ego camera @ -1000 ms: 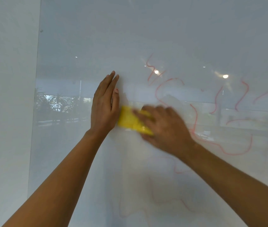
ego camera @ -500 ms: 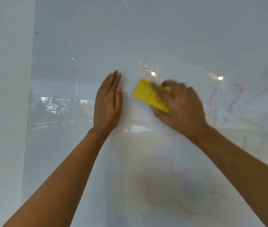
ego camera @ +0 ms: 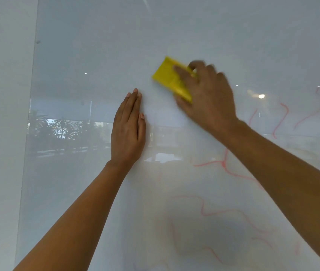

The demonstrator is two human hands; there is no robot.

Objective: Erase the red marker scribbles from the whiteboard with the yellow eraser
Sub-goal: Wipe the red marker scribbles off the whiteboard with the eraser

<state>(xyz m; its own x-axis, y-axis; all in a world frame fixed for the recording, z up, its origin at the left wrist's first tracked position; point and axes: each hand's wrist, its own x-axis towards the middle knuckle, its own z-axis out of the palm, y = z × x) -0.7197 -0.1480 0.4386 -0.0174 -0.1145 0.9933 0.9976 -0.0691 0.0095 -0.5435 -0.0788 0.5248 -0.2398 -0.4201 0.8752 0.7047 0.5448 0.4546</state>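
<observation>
1. The right hand (ego camera: 208, 98) has its fingers (ego camera: 182, 72) curled over the back of the yellow eraser (ego camera: 172, 79), with the thumb under its lower edge, pinning it flat to the whiteboard (ego camera: 96, 55). Motion blur hides exactly how each finger lies. That grip likely lets the palm push the pad hard against the surface.
2. The eraser sticks out up and left of those fingertips, tilted, on a patch of board that looks clean.
3. The left hand (ego camera: 129, 132) lies flat on the board below and left of the eraser, fingers (ego camera: 133, 102) straight and pressed together, holding nothing. I judge it a brace for the body's lean.
4. The red scribbles (ego camera: 225, 167) lie on the wrist side of the right hand: bright lines below and to the right of it, fainter ones lower down. Much is left to wipe, so the next strokes should probably go down and right.
5. Far left of the left fingertips, the board's edge meets a plain wall (ego camera: 3, 114).
</observation>
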